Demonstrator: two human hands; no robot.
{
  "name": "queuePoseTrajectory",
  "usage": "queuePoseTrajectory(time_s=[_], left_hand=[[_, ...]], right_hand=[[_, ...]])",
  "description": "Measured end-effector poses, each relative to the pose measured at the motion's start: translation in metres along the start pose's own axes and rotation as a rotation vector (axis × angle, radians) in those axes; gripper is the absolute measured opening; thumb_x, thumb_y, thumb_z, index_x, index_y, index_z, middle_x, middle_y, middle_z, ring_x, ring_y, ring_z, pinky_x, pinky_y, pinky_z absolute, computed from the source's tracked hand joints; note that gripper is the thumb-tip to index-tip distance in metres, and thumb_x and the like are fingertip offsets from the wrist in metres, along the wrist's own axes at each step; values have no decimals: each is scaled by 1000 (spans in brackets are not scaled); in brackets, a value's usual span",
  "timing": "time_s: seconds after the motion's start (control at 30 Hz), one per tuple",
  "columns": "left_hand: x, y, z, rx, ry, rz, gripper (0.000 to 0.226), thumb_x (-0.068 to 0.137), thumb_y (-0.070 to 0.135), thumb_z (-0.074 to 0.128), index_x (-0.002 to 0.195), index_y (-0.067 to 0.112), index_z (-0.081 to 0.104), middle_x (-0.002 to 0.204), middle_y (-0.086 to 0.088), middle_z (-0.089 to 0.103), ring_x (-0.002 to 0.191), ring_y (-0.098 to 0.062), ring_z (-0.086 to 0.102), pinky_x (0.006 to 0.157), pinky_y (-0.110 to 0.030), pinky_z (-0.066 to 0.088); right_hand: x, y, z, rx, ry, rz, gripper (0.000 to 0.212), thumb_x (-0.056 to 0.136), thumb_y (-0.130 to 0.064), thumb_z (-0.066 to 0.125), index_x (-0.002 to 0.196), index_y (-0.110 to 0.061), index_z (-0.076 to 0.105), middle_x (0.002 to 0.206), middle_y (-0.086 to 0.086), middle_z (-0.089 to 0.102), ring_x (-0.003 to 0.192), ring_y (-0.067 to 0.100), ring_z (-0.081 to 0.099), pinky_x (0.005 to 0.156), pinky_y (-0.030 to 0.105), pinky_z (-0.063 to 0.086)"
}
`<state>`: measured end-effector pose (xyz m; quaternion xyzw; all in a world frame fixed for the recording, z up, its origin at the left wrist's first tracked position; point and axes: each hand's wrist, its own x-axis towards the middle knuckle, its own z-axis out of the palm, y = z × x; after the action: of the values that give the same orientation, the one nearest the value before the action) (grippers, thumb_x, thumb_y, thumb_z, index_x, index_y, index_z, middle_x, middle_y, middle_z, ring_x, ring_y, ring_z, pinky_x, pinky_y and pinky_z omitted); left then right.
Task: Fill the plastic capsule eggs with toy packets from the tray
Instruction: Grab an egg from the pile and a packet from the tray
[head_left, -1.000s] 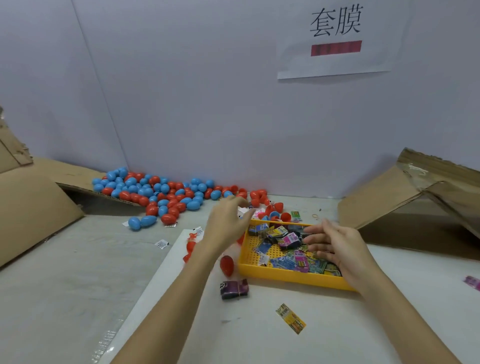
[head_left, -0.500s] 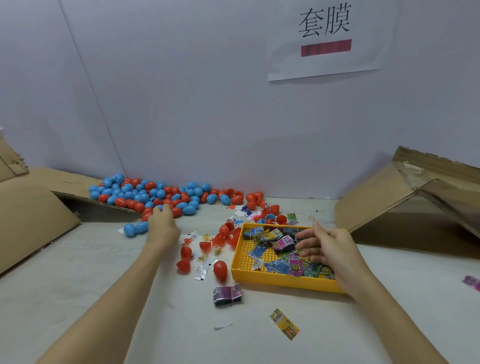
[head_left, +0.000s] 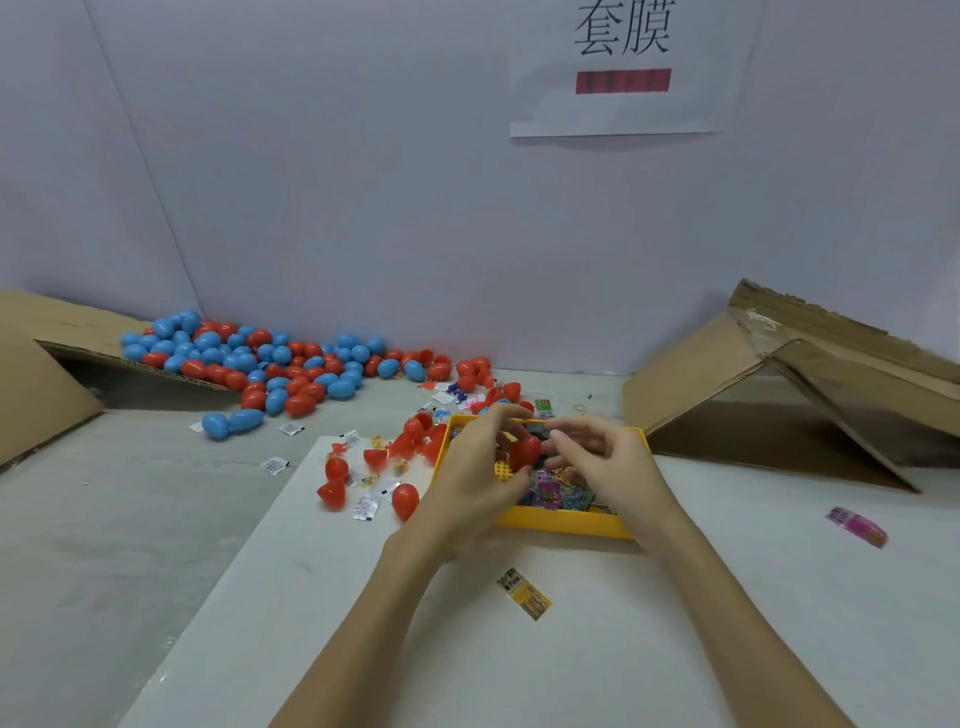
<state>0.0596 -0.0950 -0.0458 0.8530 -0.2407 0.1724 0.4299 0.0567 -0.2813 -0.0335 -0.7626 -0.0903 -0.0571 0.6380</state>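
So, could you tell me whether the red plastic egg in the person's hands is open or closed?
Cannot tell. The left hand grips the red plastic egg above the yellow plastic tray; fingers hide its seam.

Hands hide most of the tray

The left hand (head_left: 475, 480) and right hand (head_left: 605, 462) cover the yellow tray (head_left: 563, 525); its packets' print is too blurred to read.

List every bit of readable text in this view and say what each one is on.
"套膜": large black characters on the white paper sign on the wall.
Red bar under them: blurred, unreadable.
Yellow packet on the table: print too small.
Pink packet and white sachets: print too small.
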Motion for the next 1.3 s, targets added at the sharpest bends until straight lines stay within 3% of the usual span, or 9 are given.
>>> queuePoseTrajectory(time_s=[0.17,0.33,0.4,0.57,0.87,1.0,1.1,1.2,1.3], left_hand=[[-3,-6,-2,-64,15,23,51,84,7,78,126,22,53,112,10,63,102,-8,64,85,-21,56],[-4,0,3,-29,80,96,38,83,15,85,113,11,63,113,0,57,100,-10,61,84,-17,54],[-5,1,3,-63,98,95,36,86,18,82,117,11,64,113,1,62,102,-8,63,87,-19,55],[-7,2,0,-192,106,-8,32,94,24,72,122,12,62,108,10,71,101,-5,69,89,-23,58],[-6,2,-3,-218,42,-4,37,93,13,74,128,15,62,118,6,68,98,-10,70,84,-24,59],[-5,1,-4,-245,90,-58,30,102,15,61,132,17,62,108,3,72,90,-10,73,83,-27,61],[-3,0,-7,-303,122,-112,29,104,15,56,131,20,64,107,0,75,88,-12,75,81,-25,60],[-2,-2,-9,-381,157,-208,27,103,15,59,129,19,67,104,3,77,88,-9,76,75,-19,58],[-2,-2,-11,-410,166,-248,31,97,21,69,128,21,68,91,4,78,81,-4,73,69,-16,56]], right_hand=[[1,2,4,-89,-90,-41,15,93,-23,76,109,-21,77,98,-3,79,95,12,75,82,26,61],[3,3,4,-57,-49,4,18,96,-30,71,98,-13,76,83,-2,78,74,7,73,66,19,55],[3,3,4,-58,-42,5,23,99,-35,67,98,-13,75,79,-2,77,69,5,71,64,19,54],[2,1,0,-40,-98,-68,17,99,-28,68,115,-22,72,97,-1,78,87,12,74,70,22,56],[3,7,2,-51,19,-39,31,96,-42,68,91,-13,77,75,1,75,67,7,67,63,16,50],[4,9,2,-53,103,-43,21,103,-26,62,102,-10,75,79,2,76,70,8,69,65,17,52],[5,11,0,-256,155,-69,9,97,-10,70,104,-12,75,91,1,76,85,12,71,74,17,56],[3,10,4,-507,83,-48,12,88,-20,82,98,-15,78,90,-4,75,86,10,70,77,23,58],[5,7,9,-678,3,6,24,81,-32,88,97,-19,76,88,-4,74,78,4,65,65,12,48]])
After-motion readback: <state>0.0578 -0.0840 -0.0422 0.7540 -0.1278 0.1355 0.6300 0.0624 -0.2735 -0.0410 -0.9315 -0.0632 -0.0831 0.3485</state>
